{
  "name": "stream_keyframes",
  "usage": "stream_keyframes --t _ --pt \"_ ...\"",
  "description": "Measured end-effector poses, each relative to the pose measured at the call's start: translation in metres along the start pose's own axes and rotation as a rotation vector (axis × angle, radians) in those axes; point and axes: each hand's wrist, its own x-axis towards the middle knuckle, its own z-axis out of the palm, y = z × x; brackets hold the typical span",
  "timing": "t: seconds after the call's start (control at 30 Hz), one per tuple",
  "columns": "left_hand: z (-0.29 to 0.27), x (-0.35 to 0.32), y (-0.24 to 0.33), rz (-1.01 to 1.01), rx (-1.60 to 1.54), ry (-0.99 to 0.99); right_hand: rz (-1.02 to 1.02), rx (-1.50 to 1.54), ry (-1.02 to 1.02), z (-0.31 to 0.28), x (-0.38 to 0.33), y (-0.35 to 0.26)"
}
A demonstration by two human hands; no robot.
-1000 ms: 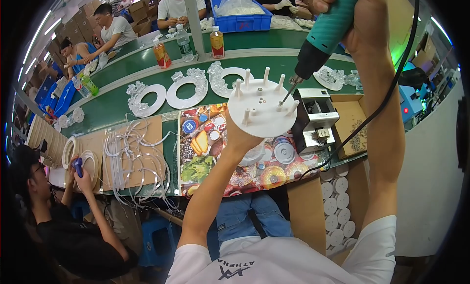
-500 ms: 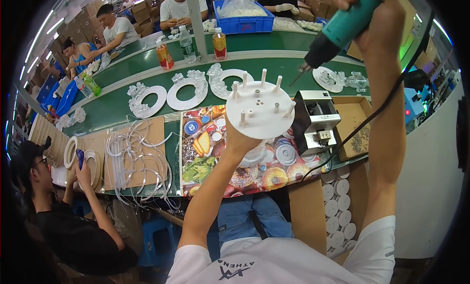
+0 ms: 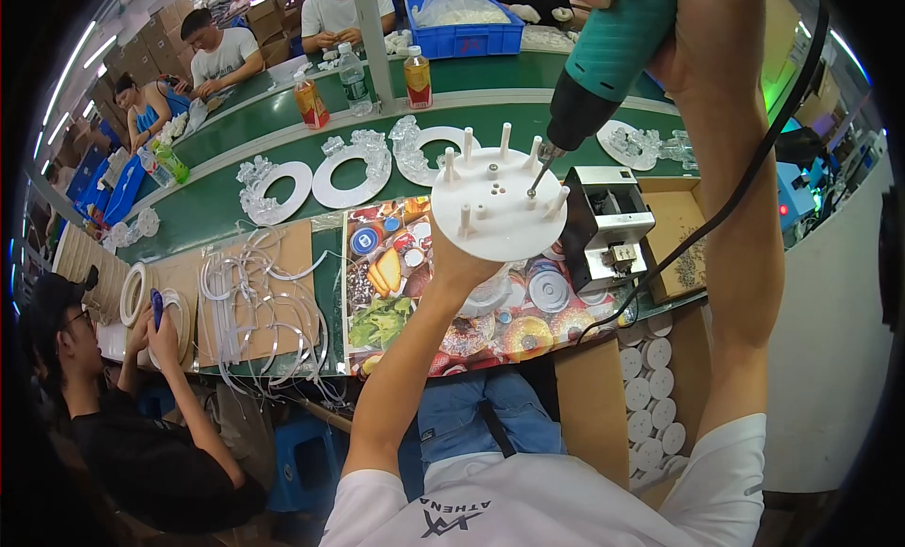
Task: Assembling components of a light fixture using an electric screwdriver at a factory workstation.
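Observation:
My left hand holds a round white plastic disc from underneath, its fingers mostly hidden behind it. Several upright pegs stand on the disc's top, with small holes near its middle. In my right hand is a teal and black electric screwdriver, pointed down and left. Its thin bit meets a short post on the right half of the disc, where a screw sits. Another screw shows in a post near the disc's far side. A black cord hangs from the tool past my right forearm.
Behind the disc, white rings with transparent parts lie on the green bench. A metal-and-black device stands beside a cardboard tray of screws. Tangled white strips lie left; a box of white discs sits below right. A co-worker works at left.
My right hand has brought the screwdriver down and left, so its bit now meets the post on the disc. The disc has barely shifted in my left hand.

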Motion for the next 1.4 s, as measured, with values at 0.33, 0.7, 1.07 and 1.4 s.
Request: stream_keyframes --t 0.33,0.7,1.07,1.4 --pt "-0.001 0.005 0.002 0.046 0.034 0.019 -0.032 -0.023 0.01 -0.002 0.0 0.002" --pt "0.002 0.016 0.008 0.097 -0.015 0.121 0.306 1.042 -0.616 -0.02 0.016 0.022" --pt "0.004 -0.003 -0.007 0.004 0.164 -0.039 0.041 -0.145 -0.091 0.005 -0.003 -0.008" --pt "-0.011 0.01 0.023 0.145 0.046 0.063 0.012 -0.062 -0.079 0.006 -0.003 0.006"
